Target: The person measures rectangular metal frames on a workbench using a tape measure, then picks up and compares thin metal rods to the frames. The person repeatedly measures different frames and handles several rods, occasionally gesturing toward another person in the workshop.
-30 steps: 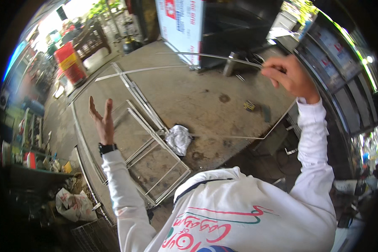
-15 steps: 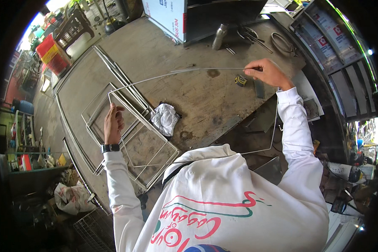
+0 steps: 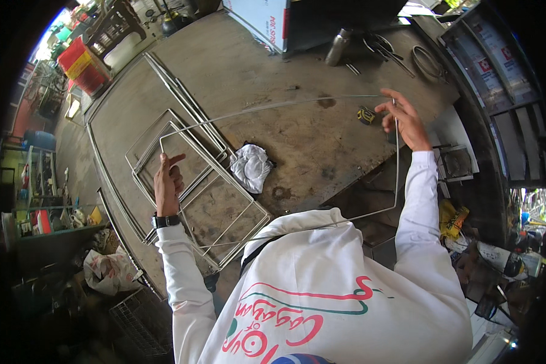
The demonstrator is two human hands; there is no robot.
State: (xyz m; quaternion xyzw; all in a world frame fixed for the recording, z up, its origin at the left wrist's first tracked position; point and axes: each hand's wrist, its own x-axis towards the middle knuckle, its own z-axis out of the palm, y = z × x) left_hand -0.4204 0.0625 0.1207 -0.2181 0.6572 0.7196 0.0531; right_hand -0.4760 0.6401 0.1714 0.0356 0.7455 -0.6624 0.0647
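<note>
Wire frame (image 3: 397, 164) hangs above a stained worktable (image 3: 309, 136) in a cluttered workshop (image 3: 39, 197), left fingers (image 3: 175, 176) pinching it, right fingers (image 3: 399, 111) spread.

The left hand (image 3: 168, 184) is loosely curled; the right hand (image 3: 407, 124) has parted fingers.

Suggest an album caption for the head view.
Left hand and right hand on a thin bent metal rod, at a worktable with a tape measure.

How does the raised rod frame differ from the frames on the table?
The raised frame spans from left hand to right hand; the lower frames lie on the tabletop. The raised frame is one wide outline; the lower frames overlap. Both are thin, silvery, with bent corners.
</note>
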